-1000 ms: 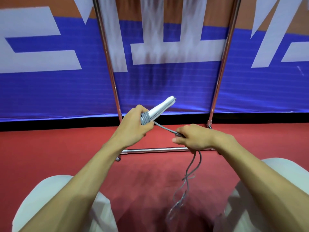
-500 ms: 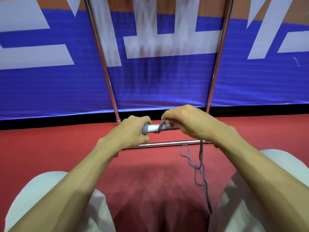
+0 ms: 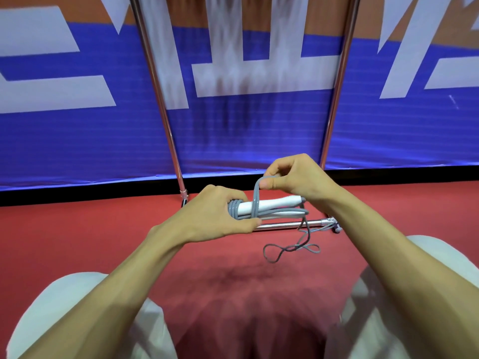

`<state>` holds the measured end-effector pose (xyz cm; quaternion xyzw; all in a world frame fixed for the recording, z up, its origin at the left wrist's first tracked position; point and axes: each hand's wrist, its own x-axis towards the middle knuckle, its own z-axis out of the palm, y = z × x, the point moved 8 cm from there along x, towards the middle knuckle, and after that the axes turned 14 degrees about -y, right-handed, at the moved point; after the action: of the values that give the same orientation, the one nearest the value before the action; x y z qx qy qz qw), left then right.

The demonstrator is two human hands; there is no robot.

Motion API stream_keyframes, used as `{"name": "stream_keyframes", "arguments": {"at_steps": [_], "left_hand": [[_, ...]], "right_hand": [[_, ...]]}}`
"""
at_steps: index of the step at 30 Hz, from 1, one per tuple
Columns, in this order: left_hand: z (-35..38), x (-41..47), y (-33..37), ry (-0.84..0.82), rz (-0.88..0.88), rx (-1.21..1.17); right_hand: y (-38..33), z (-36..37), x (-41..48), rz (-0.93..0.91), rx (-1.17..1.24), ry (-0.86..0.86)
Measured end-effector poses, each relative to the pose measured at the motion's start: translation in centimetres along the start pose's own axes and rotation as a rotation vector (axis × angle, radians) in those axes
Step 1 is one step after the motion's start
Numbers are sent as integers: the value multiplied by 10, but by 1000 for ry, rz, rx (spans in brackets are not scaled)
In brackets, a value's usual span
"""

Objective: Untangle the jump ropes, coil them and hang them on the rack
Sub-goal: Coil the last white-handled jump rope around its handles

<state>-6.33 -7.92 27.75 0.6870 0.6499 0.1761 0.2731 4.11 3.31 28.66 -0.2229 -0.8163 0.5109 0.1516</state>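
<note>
A grey jump rope with white handles (image 3: 272, 203) is held level in front of me. My left hand (image 3: 220, 213) grips the left end of the handles, where several turns of grey cord (image 3: 234, 207) are wound. Above the handles, my right hand (image 3: 295, 177) pinches the cord, which runs down across the handles. A short looped tail of cord (image 3: 290, 251) dangles below the right end. The metal rack stands behind, with two upright poles (image 3: 160, 99) and a low crossbar (image 3: 282, 225).
A blue and white banner (image 3: 77, 125) hangs behind the rack. Red floor (image 3: 64, 242) spreads under me. My knees in white trousers (image 3: 51, 307) flank the bottom of the view.
The handles went from tilted up to level. My right hand rose from below the handles to above them, carrying the cord around. The dangling tail has grown much shorter.
</note>
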Motion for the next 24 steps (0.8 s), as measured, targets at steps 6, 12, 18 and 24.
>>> {"name": "stream_keyframes", "arguments": {"at_steps": [6, 12, 18, 24], "left_hand": [[-14, -2, -3, 97, 58, -411], [-30, -6, -5, 273, 88, -575], [-37, -5, -33, 385, -93, -415], [-42, -2, -52, 404, -252, -104]], "right_hand": [[-3, 10, 6, -152, 61, -77], [9, 40, 10, 96, 34, -226], [21, 50, 1, 235, -222, -378], [26, 52, -11, 293, -497, -534]]}}
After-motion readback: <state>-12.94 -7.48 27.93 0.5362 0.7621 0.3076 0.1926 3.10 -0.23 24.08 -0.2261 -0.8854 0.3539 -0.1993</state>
